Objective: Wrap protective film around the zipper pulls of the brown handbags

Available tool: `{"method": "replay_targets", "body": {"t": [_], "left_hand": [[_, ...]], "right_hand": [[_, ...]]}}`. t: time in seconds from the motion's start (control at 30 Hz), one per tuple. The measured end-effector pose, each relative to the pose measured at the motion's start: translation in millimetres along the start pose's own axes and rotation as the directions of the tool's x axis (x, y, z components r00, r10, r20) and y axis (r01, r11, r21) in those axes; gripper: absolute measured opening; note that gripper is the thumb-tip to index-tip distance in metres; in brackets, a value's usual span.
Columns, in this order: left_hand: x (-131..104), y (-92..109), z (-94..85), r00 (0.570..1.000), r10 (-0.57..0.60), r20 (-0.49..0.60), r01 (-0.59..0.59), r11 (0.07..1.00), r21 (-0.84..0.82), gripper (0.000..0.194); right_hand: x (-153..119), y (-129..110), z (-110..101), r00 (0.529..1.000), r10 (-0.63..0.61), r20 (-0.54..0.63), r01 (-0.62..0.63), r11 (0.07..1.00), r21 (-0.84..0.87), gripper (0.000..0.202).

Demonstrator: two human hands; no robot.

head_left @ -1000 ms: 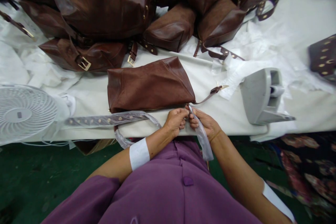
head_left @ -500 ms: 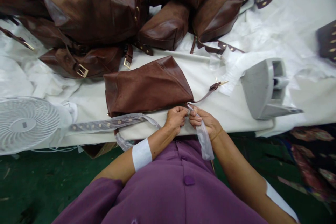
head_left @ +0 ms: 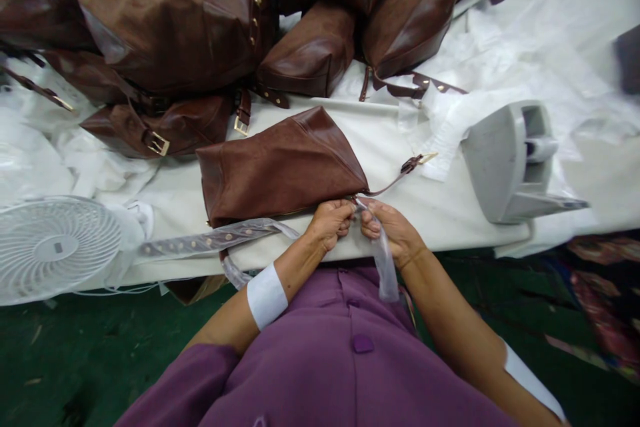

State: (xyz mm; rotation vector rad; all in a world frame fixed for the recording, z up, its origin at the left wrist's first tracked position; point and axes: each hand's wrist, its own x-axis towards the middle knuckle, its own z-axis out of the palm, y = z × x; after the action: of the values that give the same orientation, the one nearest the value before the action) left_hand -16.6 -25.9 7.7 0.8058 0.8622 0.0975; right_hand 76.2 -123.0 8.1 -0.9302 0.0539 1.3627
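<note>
A: Head view. Where's the bag?
B: Brown bag [head_left: 283, 173] is on its side on the tabletop [head_left: 465, 220], just beyond the hands and mostly to their left.
A: Long axis?
B: Runs left to right across the person's front, right end angled a bit away. Near right corner is right at the fingers. That's the key relation.
A: Nearer hand?
B: Left hand [head_left: 330, 223]: it's at the bag's near edge, beside that corner. Right hand [head_left: 390, 230] sits just right of it, tips close together.
A: Finger state?
B: Left: curled into a narrow pinch. Can't tell what's between the tips, too small. Right: closed round a plastic strip [head_left: 386, 270] that hangs down past the tabletop edge. Can't tell if there's a strap inside.
A: Anything around?
B: Buckled strap [head_left: 413, 163] sticks out right of the corner, clear of the fingers. Studded strap [head_left: 215, 240] in film lies along the bag's near side. Fan [head_left: 57, 247] far left, grey dispenser [head_left: 505, 167] right, bag pile [head_left: 175, 20] behind.
</note>
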Motion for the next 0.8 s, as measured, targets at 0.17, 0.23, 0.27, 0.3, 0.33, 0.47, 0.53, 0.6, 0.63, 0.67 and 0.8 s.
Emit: {"method": "replay_targets", "body": {"t": [0.17,0.23,0.27,0.3,0.33,0.47,0.53,0.6,0.63,0.67,0.8], "left_hand": [[-8,-1,6.1,0.999,0.035,-0.015,-0.035,0.998,-0.042,0.017],[-8,-3,8.0,0.998,0.035,-0.050,-0.039,0.997,-0.062,0.018],[-7,-4,8.6,0.997,0.030,-0.069,-0.036,0.997,-0.075,0.018],[-7,-5,8.9,0.996,0.025,-0.090,-0.032,0.996,-0.086,0.018],[-6,-6,9.1,0.993,0.020,-0.113,-0.031,0.995,-0.095,0.017],[-4,-9,9.0,0.985,0.023,-0.171,-0.040,0.995,-0.092,0.012],[-4,-10,8.6,0.983,0.048,-0.176,-0.062,0.995,-0.076,0.010],[-5,-11,7.3,0.982,0.073,-0.174,-0.084,0.995,-0.060,0.006],[-5,-11,6.2,0.983,0.076,-0.168,-0.087,0.995,-0.055,0.006],[-6,-10,4.8,0.985,0.073,-0.157,-0.082,0.995,-0.054,0.009],[-11,-8,-1.7,0.991,0.069,-0.117,-0.076,0.996,-0.054,0.018]], "right_hand": [[-1,8,-1,0.954,-0.290,-0.079,0.203,0.815,-0.542,0.024],[-3,8,-2,0.913,-0.406,-0.033,0.238,0.598,-0.765,0.020],[-4,9,-2,0.881,-0.473,0.004,0.250,0.458,-0.853,0.019],[-4,10,-2,0.840,-0.539,0.051,0.255,0.310,-0.916,0.018],[-4,12,-2,0.797,-0.594,0.104,0.252,0.171,-0.952,0.018],[-1,21,-1,0.718,-0.653,0.240,0.213,-0.122,-0.969,0.018],[2,21,-1,0.721,-0.647,0.246,0.206,-0.139,-0.969,0.018],[4,18,-2,0.752,-0.628,0.198,0.215,-0.051,-0.975,0.016],[6,15,-2,0.788,-0.599,0.142,0.217,0.054,-0.975,0.014],[7,12,-2,0.834,-0.548,0.070,0.211,0.200,-0.957,0.013],[11,5,3,0.973,-0.206,-0.105,0.092,0.762,-0.641,0.014]]}}
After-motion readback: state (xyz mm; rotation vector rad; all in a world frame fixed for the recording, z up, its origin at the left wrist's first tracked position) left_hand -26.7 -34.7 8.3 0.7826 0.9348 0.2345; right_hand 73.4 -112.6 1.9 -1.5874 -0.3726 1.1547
